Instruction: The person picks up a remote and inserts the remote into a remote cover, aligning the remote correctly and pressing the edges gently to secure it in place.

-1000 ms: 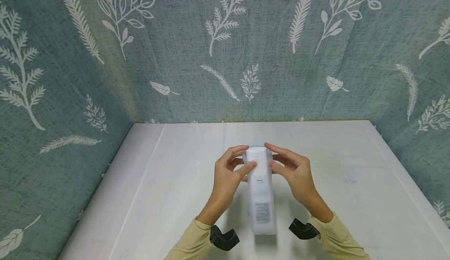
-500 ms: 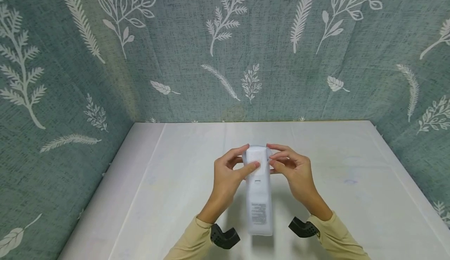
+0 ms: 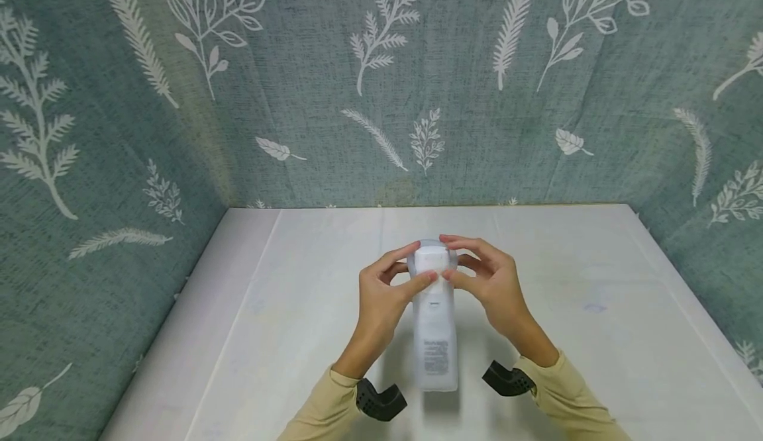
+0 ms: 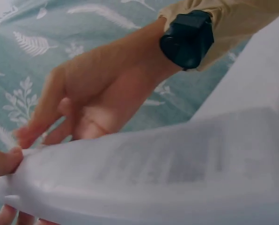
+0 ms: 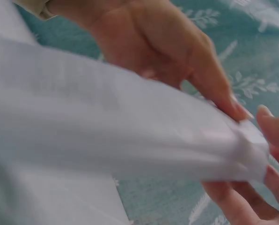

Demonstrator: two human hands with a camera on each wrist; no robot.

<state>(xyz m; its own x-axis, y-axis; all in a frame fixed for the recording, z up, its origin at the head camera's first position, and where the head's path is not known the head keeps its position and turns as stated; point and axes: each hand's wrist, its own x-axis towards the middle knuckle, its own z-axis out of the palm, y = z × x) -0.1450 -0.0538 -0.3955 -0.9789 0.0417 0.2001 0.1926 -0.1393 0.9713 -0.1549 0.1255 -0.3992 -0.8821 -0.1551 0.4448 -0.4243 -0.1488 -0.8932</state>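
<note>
In the head view a long white device (image 3: 435,335) with a printed grey label on its lower part stands steeply tilted, wrapped in what looks like a frosted plastic sleeve. I cannot tell its exact kind. My left hand (image 3: 381,295) grips the upper end from the left, thumb across the front and fingers behind. From the other side my right hand (image 3: 491,285) pinches the same end, its thumb close to the left thumb. The left wrist view has the device (image 4: 130,173) large and near, with the right hand (image 4: 92,101) beyond it.
A white table (image 3: 298,308) lies under the hands. Green cloth (image 3: 334,149) with white leaf prints hangs behind it and along both sides. Each wrist carries a black camera mount (image 3: 381,401), just beyond the tan sleeves (image 3: 324,404).
My right hand has moved left, and its thumb now lies on the device's front instead of its right edge. The device has turned slightly and shifted a little left and away.
</note>
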